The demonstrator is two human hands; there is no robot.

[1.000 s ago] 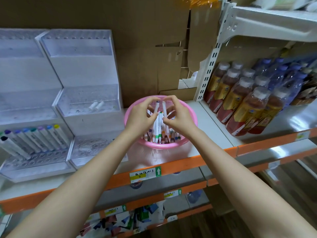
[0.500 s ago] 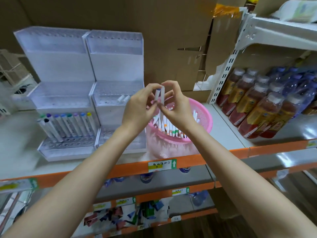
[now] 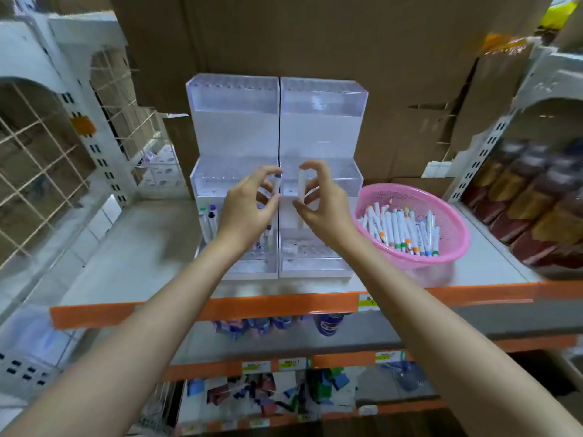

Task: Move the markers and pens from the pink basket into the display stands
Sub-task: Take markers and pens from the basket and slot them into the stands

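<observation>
moved: left hand (image 3: 249,212) and right hand (image 3: 326,205) out of the pink basket (image 3: 449,222), apart before the display stands (image 3: 233,127).
left hand: pinching a blue-capped marker (image 3: 277,186), upright.
right hand: pinching a white marker (image 3: 302,186), upright.

Display stands: two. Left stand (image 3: 233,127) sits behind left hand (image 3: 249,212), right stand (image 3: 323,130) behind right hand (image 3: 321,209).
Held: two, dark-capped marker (image 3: 277,187) left, white marker (image 3: 301,184) right.
Pink basket (image 3: 457,244): one, right of right hand; heaped markers (image 3: 400,230) uncountable.
</observation>
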